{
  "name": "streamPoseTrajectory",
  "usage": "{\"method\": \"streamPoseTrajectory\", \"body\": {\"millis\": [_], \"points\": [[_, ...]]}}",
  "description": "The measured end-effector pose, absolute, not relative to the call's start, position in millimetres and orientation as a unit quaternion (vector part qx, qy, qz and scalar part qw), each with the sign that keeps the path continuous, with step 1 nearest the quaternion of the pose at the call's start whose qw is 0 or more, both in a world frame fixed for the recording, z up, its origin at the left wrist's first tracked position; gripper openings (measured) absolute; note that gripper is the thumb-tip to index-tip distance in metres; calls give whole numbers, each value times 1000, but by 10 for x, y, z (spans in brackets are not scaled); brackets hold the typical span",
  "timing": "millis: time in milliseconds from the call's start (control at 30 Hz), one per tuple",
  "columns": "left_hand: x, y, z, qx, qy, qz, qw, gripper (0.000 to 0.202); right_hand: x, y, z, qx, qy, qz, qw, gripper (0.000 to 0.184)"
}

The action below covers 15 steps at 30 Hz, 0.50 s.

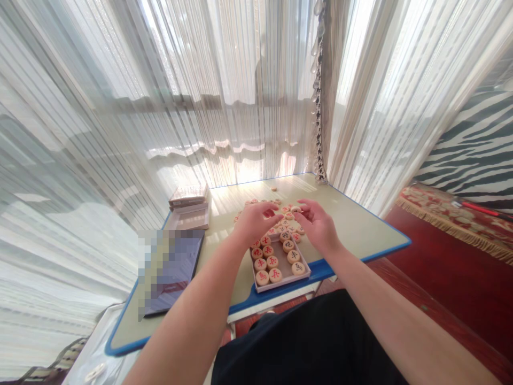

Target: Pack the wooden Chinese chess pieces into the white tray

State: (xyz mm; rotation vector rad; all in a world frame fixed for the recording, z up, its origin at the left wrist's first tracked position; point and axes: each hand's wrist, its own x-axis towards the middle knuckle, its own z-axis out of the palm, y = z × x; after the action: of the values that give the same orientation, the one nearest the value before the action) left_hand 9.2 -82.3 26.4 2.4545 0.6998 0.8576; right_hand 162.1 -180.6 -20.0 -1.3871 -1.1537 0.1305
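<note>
Xiangqi pieces (285, 235) in and around a tray (280, 287) on the table (352, 230) — flat boxes (189, 214) off to the left.

Right of the cardboard tray (281, 285), a hand could pass over the tabletop (355, 227) as far as its blue edge (385, 252). Left of the tray, a pixelated tablet (172, 270) and stacked flat boxes (189, 209) stand in the way. Beyond it, loose xiangqi pieces (250, 203) crowd the path, and sheer curtains (240, 133) close the far side.

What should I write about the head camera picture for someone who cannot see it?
A person's left hand and right hand reach over round wooden Chinese chess pieces marked with red and black characters. Many pieces sit in a white box, and more lie around it on a pale table with a blue edge.
</note>
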Motion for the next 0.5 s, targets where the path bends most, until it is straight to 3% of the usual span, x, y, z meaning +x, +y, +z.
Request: {"method": "streamPoseTrajectory", "body": {"millis": [300, 500], "points": [[201, -997, 255, 794, 194, 255, 517, 24, 1565, -1917, -195, -563, -469, 89, 674, 26], [232, -1091, 340, 729, 198, 294, 585, 19, 1553, -1919, -211, -551, -503, 145, 650, 28]]}}
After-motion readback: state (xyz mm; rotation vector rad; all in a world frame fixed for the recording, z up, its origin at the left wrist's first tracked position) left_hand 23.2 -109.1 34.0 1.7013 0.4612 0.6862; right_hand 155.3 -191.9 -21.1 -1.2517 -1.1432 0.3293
